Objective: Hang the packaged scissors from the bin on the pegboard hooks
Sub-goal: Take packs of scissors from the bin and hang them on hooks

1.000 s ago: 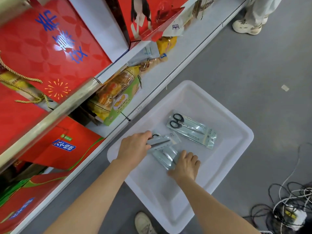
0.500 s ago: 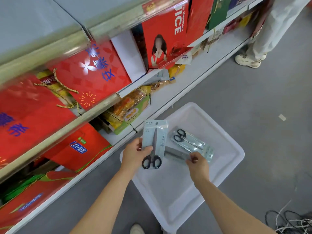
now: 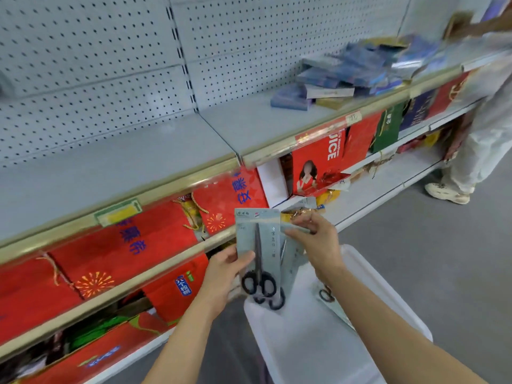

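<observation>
Carrying two scissors packs up from the bin toward the pegboard.

Left hand (image 3: 224,275) grips the front scissors pack (image 3: 257,250) by its left edge; right hand (image 3: 315,239) pinches the top of a second pack (image 3: 291,253) tucked just behind it, above the white bin (image 3: 388,297), where another pack (image 3: 328,297) lies. No hooks show on the pegboard (image 3: 110,65) at far left. Best, I judge, to separate the packs, keep one upright, and align its top hang hole with a hook.

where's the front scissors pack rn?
Head view, lower centre: the front scissors pack is upright, held in the left hand, above the white bin, with the right hand beside it.
</observation>
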